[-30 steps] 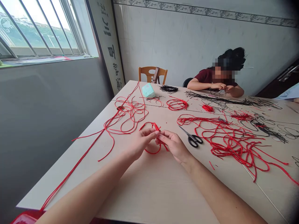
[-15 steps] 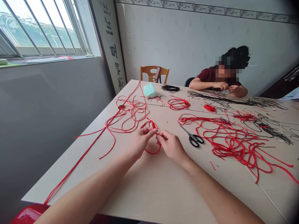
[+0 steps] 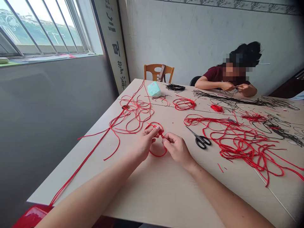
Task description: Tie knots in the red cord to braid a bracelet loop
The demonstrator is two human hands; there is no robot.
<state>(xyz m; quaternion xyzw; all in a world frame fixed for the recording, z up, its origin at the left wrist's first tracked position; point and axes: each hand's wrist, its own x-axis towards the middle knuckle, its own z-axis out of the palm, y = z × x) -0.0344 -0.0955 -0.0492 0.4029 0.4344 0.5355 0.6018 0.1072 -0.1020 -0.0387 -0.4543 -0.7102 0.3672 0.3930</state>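
Here I am at the table (image 3: 152,190), both hands up front and close together, a red braid (image 3: 162,134) running between them. My left hand (image 3: 147,139) has it pinched, thumb pressed down over curled fingers, with part of the loop (image 3: 158,155) showing beyond my knuckles. My right hand (image 3: 177,147) is just beside it, thumb and forefinger closed at the braid's near end, only a short stretch of red in the gap between the two grips. Exactly how the strands cross under my fingertips I cannot tell; they cover it. The loop's lower curve swings out below, between my wrists.

Over to the right, near my right hand, the scissors (image 3: 197,136) lie with black handles towards me and blades pointing away to the left. Past them sprawls a big heap of red cord (image 3: 237,153), and red snippets (image 3: 220,167) lie on this side of it. Left of my hands, thin red strings (image 3: 111,125) tangle and trail towards the table's edge. Further out: a red coil (image 3: 194,104), a mint packet (image 3: 154,89), a black bundle (image 3: 175,87). And across the far side, a co-worker (image 3: 215,74) bends over dark cord, both hands together.
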